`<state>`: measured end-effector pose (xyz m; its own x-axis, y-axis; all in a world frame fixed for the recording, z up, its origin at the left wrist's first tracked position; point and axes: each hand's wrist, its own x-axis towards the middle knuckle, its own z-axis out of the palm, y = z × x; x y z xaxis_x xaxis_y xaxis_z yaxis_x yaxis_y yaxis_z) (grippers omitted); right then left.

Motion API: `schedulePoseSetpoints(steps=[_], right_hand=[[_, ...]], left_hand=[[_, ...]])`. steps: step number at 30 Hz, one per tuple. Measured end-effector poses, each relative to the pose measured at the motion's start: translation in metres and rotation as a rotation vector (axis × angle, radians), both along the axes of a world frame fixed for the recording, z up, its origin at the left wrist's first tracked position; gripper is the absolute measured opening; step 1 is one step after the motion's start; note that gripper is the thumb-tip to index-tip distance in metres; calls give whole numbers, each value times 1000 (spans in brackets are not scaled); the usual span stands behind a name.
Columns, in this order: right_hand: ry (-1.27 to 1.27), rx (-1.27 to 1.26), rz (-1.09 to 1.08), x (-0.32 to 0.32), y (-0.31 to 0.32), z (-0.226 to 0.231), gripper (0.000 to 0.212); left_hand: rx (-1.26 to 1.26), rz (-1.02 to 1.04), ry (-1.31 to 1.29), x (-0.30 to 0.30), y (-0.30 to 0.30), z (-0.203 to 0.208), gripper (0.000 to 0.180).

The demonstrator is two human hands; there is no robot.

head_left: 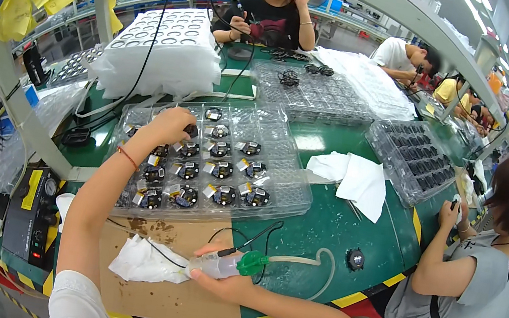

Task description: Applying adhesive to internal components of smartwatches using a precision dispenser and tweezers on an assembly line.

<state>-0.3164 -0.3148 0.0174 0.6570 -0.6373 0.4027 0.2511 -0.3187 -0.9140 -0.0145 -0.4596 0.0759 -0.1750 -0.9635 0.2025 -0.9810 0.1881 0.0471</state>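
Note:
My left hand (171,124) reaches over a transparent plastic tray (285,194), its fingers closed on a small dark round part (191,130). Rows of black round electronic modules (185,196) with yellow and white tabs sit in the tray's pockets. Lower down, my right hand (227,286) is wrapped round a dispensing syringe (221,265) lying nearly level. A green cap (252,263) closes its back end, with a pale hose (298,259) running from it. The syringe's front end points left, over a crumpled white tissue (148,261) on brown cardboard (133,296).
One loose black module (355,259) lies on the green mat, right of the hose. White cloths (360,182) and a tray of black parts (412,154) are farther right. A dispenser box (31,210) stands left. People work across and beside the bench.

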Motion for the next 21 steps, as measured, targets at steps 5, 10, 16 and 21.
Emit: schedulePoseSetpoints(steps=[5, 10, 16, 21], right_hand=[[20, 32, 37, -2, 0, 6, 29], [32, 73, 54, -2, 0, 10, 28], [26, 17, 37, 3, 2, 2, 28], [-25, 47, -52, 0, 0, 2, 29]], left_hand=[[-147, 11, 81, 3, 1, -19, 25], [-397, 133, 366, 11, 8, -28, 18], [-238, 260, 1720, 0, 53, 11, 21], [53, 57, 2118, -44, 117, 35, 19]])
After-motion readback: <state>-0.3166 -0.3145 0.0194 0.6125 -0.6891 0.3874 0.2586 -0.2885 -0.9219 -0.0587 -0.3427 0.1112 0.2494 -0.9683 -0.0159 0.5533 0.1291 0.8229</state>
